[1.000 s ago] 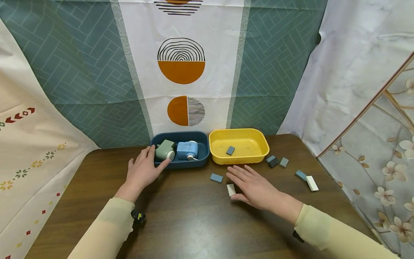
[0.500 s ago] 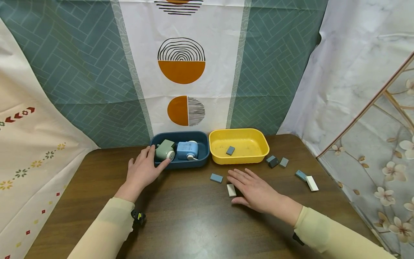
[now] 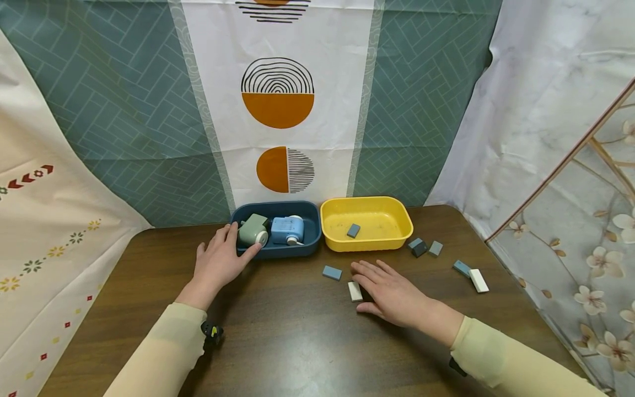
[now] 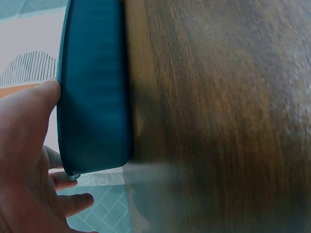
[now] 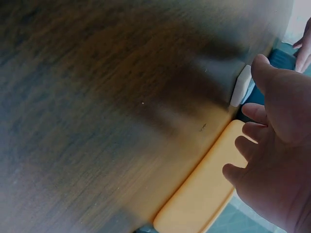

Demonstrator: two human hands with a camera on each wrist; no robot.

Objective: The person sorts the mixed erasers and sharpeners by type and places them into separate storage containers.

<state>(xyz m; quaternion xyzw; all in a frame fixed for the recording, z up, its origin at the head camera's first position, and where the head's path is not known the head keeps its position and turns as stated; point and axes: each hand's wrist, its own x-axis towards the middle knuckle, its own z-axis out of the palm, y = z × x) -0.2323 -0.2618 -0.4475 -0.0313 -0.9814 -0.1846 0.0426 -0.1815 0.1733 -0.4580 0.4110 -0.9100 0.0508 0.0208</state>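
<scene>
My left hand (image 3: 218, 259) rests at the left end of a dark blue bin (image 3: 297, 252), fingers relaxed. In the left wrist view the thumb touches the bin's rim (image 4: 62, 121), with the other fingers beyond its end. Inside lie a green object (image 3: 252, 229) with a white round end and a light blue one (image 3: 286, 229), both boxy. My right hand (image 3: 392, 292) hovers low over the table, fingers spread and holding nothing. Between its thumb and fingers, just to the left, a small white block (image 3: 354, 291) lies flat. A blue block (image 3: 332, 272) sits further left.
Beside the blue bin stands a yellow bin (image 3: 367, 244) with one grey-blue block (image 3: 353, 230) inside. Several dark and grey blocks (image 3: 435, 248) lie off its right corner. Farther right, another white block (image 3: 478, 281) touches a blue block (image 3: 462, 268). Patterned cloths (image 3: 426, 110) hang behind the table.
My right hand has drawn back slightly to the right, with its thumb now clear of the white block. The left hand, bins and blocks stay where they were.
</scene>
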